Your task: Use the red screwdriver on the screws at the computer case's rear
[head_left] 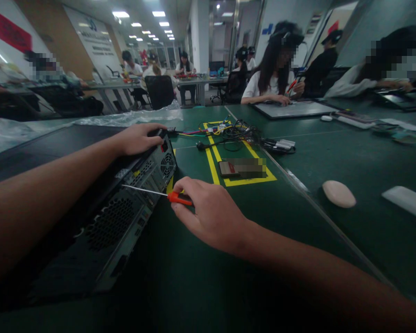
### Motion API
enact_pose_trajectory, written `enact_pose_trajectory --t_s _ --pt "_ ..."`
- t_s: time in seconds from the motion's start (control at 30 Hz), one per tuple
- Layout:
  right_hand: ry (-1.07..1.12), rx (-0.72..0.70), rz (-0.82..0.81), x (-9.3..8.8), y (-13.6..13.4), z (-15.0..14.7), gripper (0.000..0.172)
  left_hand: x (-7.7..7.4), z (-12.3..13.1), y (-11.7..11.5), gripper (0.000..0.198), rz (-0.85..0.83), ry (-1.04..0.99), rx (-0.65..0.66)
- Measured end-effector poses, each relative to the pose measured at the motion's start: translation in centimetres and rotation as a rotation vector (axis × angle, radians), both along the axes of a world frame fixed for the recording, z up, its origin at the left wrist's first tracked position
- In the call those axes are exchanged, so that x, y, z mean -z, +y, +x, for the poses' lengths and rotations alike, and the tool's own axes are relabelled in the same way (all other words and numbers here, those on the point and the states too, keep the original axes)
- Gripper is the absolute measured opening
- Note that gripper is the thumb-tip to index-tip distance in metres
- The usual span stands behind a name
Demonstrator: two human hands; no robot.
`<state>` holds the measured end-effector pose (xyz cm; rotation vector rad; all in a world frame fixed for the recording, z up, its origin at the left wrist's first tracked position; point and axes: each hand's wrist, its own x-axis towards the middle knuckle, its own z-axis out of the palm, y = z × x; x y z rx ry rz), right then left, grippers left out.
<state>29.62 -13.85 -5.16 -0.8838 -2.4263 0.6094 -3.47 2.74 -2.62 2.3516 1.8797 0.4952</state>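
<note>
A black desktop computer case [100,121] lies at the left, its metal rear panel [147,178] with vents and ports turned toward the right. My left hand [138,138] rests on top of the case near its far corner, thumb and fingers apart. In my right hand [211,212] is a screwdriver [180,199] with an orange and black handle, the fingers wrapped round it. Its long thin shaft points left, and the tip is at the upper edge of the rear panel. Whether the tip sits in a screw is too small to tell.
Beyond the case lie a bundle of cables [241,132] and a dark boxy part [239,168] inside yellow tape [213,162]. A pale mouse [339,194] and a white bar-shaped object [407,201] are at right. Clear plastic wrap [152,113] lies behind. People work across the table.
</note>
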Motion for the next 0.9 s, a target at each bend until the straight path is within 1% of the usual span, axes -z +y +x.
enact_pose_trajectory --t_s 0.13,0.37,0.53,0.7,0.8,0.9 --pt "-0.01 0.0 0.004 -0.11 -0.11 -0.02 0.024 -0.09 0.0 -0.01 0.089 -0.003 0.012 -0.014" --pt "-0.019 0.007 0.026 -0.08 -0.16 0.01 0.026 -0.09 0.02 -0.01 0.085 0.002 -0.013 0.002" --pt "-0.024 0.029 0.053 -0.34 -0.18 0.03 0.024 0.0 -0.12 0.11 0.082 0.005 -0.028 0.006" --pt "-0.053 0.034 0.061 -0.64 -0.18 -0.13 0.034 -0.09 0.1 -0.04 0.083 0.0 -0.017 0.008" --pt "-0.056 0.033 0.036 -0.41 -0.28 -0.29 0.036 -0.29 0.29 -0.22 0.083 -0.004 -0.016 0.003" --pt "-0.007 -0.001 0.001 0.07 -0.4 -0.33 0.031 -0.46 0.36 -0.31 0.083 -0.011 0.0 -0.01"
